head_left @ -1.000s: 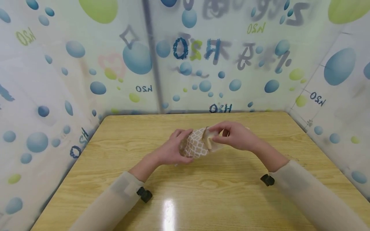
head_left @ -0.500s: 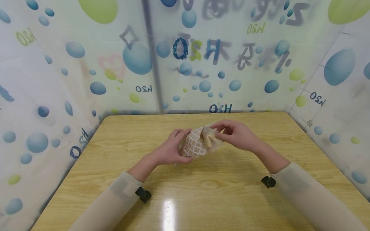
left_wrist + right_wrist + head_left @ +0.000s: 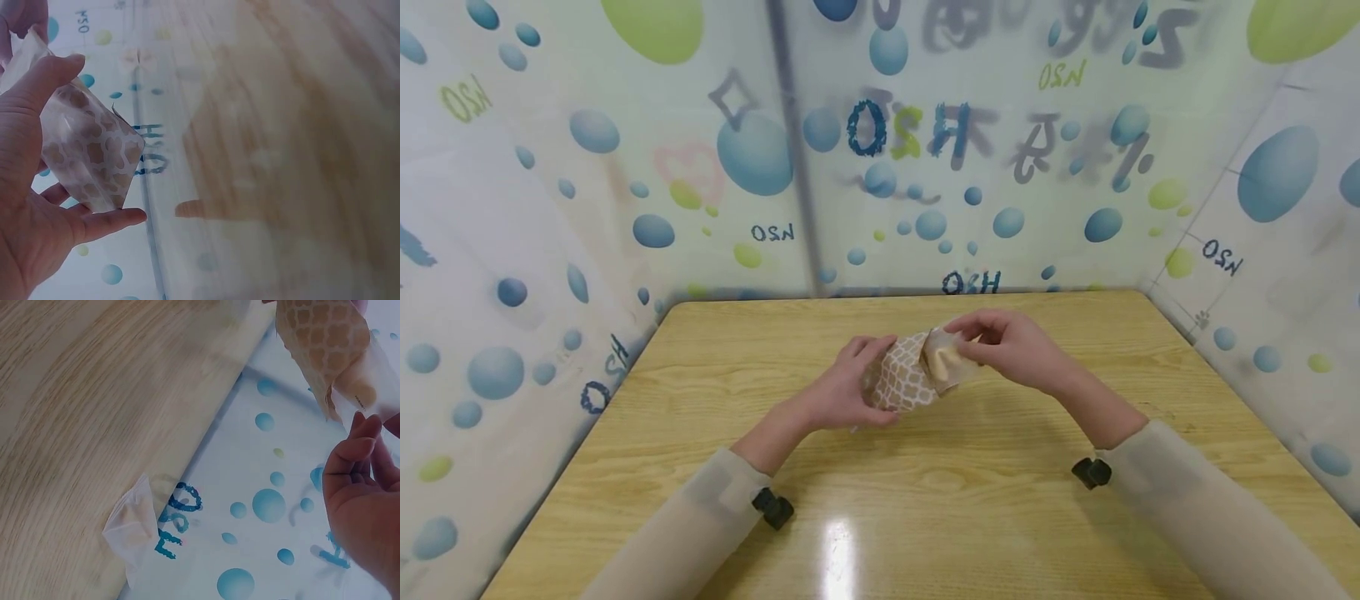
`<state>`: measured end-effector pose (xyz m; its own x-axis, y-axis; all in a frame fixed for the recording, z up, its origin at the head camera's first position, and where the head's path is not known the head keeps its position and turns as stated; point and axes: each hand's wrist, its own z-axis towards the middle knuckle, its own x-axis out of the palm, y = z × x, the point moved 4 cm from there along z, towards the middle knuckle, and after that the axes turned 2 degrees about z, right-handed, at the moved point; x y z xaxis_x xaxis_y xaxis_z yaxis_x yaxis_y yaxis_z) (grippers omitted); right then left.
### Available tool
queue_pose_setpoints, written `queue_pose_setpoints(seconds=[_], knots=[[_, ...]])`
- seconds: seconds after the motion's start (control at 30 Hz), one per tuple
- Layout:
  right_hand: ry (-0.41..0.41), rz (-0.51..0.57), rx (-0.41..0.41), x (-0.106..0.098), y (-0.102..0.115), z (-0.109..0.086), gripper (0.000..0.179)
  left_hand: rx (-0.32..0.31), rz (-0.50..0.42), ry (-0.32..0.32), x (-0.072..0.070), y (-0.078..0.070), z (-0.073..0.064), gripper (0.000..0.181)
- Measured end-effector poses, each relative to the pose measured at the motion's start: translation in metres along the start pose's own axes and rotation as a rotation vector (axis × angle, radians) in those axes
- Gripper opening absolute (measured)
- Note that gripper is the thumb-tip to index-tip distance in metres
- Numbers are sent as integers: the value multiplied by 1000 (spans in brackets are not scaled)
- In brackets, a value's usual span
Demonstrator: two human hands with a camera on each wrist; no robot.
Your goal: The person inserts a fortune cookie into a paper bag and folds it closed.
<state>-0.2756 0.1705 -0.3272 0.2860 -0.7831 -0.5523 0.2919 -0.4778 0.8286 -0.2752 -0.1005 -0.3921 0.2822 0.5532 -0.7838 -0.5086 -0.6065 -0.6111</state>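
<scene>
My left hand (image 3: 842, 390) grips a small brown paper bag (image 3: 904, 375) with a white lattice pattern, thumb on one side and fingers on the other. It is held tilted above the table, with its torn-looking mouth toward the right. A translucent wrapper (image 3: 382, 365) sticks out of that mouth. Inside the wrapper is a pale beige piece (image 3: 361, 389) with small dark print near it; its kind is unclear. With thumb and fingertips, my right hand (image 3: 1018, 354) pinches the wrapper's edge. The bag's far end is partly hidden behind the left hand.
On the wooden table (image 3: 880, 492), a separate translucent packet (image 3: 132, 526) lies near the far edge in the right wrist view; the head view hides it behind the right hand. A printed curtain (image 3: 880, 208) encloses the table's back and sides.
My right fingertips have drawn slightly to the right, and more of the pale piece and its wrapper shows at the bag's mouth. The left hand stays nearly still.
</scene>
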Motion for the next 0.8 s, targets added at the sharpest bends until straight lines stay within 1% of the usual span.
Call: queue_pose_setpoints(seconds=[0.1,0.23,0.3,0.37,0.47,0.57,0.63,0.8], knots=[[13,-6,-19,6,1,2,30,-1,-3,1,1,-1,0,117],[28,-90,-73,15,3,4,30,6,-5,0,1,-3,1,116],[20,-124,-95,17,4,3,33,6,-7,-2,1,-3,1,115],[-8,-132,-98,17,4,3,37,4,-8,-11,0,-2,0,115],[-71,-105,-81,13,0,1,44,1,-15,-31,-1,1,-1,116],[-114,-86,-75,10,-6,-1,45,1,-26,-52,-4,4,-2,116],[-107,-87,-84,9,-9,-1,44,2,-29,-59,-4,5,-2,116],[-58,-103,-104,14,-12,-1,44,11,-29,-54,-4,4,-1,116]])
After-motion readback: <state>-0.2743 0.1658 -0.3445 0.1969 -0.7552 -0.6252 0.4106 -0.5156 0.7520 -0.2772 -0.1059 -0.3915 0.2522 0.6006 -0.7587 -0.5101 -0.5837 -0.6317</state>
